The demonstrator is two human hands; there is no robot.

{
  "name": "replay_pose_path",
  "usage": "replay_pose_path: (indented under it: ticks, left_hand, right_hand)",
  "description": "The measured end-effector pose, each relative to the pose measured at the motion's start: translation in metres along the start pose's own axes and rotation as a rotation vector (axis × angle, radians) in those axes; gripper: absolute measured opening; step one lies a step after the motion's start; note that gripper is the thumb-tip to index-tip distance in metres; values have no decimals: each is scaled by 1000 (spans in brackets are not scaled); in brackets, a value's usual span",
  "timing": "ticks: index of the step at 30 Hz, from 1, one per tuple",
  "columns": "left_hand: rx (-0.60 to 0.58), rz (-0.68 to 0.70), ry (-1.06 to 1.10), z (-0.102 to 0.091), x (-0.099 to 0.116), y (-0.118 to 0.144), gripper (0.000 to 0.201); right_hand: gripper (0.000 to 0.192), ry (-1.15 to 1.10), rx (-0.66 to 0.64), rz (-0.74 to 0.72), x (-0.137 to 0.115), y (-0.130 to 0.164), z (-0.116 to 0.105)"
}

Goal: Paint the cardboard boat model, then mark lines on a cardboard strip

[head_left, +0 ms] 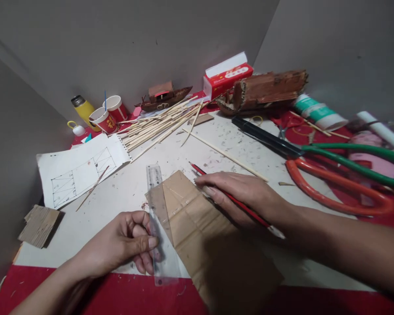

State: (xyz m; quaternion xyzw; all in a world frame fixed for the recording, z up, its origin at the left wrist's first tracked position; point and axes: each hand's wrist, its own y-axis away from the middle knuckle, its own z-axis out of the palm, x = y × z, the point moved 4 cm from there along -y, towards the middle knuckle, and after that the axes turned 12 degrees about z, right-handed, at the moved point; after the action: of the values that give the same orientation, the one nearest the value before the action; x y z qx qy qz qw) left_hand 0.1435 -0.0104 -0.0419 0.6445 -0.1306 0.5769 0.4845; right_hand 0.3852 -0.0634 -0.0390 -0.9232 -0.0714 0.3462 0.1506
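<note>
My left hand [136,243] pinches a clear plastic ruler [159,210] between thumb and fingers, near its lower end. The ruler's upper part overlaps the left edge of a brown cardboard piece [197,232], which has creases or lines across it. In my right hand [233,192] is a red and black pencil [238,202], its sharp point facing away from me just past the cardboard's far edge. The right thumb and fingers close round the pencil. A dark shadow covers the near part of the cardboard.
Thin wooden sticks [164,124] lie piled at the back. Left are a sketched sheet [85,168] and a stacked cardboard block [39,225]; paper cups [103,120] stand behind. Large scissors [335,175] lie right. Model boats [166,96], a red box [228,76] and a brown model [265,89] line the wall.
</note>
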Motion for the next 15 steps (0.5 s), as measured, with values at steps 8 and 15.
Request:
replay_pose_path:
  ticks: [8, 15]
  left_hand:
    - [13, -60, -192, 12, -2, 6, 42]
    - [245, 842, -1301, 9, 34, 19, 11]
  right_hand:
    - [24, 44, 51, -82, 6, -1, 7]
    - [24, 51, 60, -76, 5, -1, 7]
